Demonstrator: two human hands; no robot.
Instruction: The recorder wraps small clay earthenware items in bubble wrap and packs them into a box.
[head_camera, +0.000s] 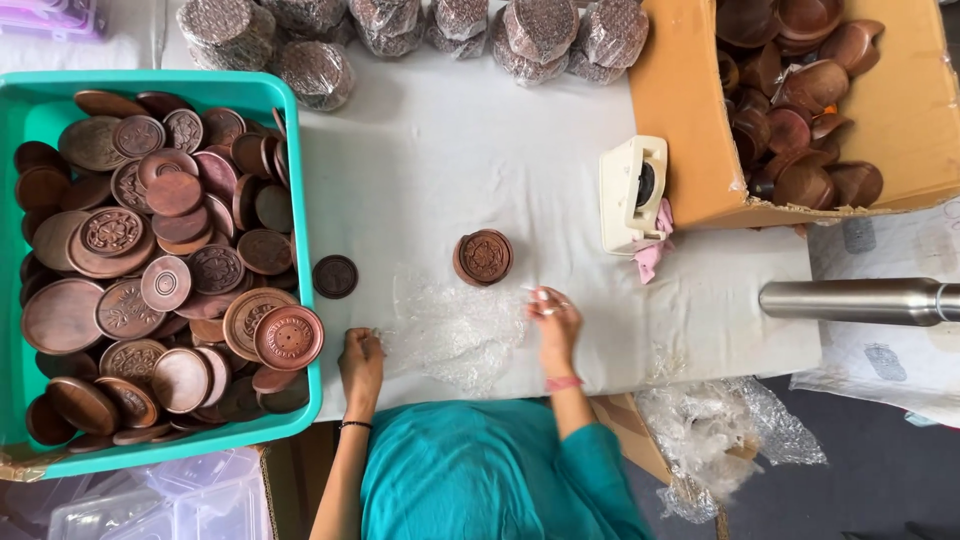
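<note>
A sheet of clear bubble wrap lies flat on the white table near its front edge. My left hand pinches the sheet's left edge. My right hand holds its right edge, fingers curled on the plastic. Just beyond the sheet stands a small stack of round carved wooden discs. One dark wooden disc lies alone on the table to the left of that stack.
A teal crate of carved wooden lids fills the left. A cardboard box of wooden bowls sits at the back right, a cream tape dispenser beside it. Wrapped bundles line the far edge. A steel cylinder lies right.
</note>
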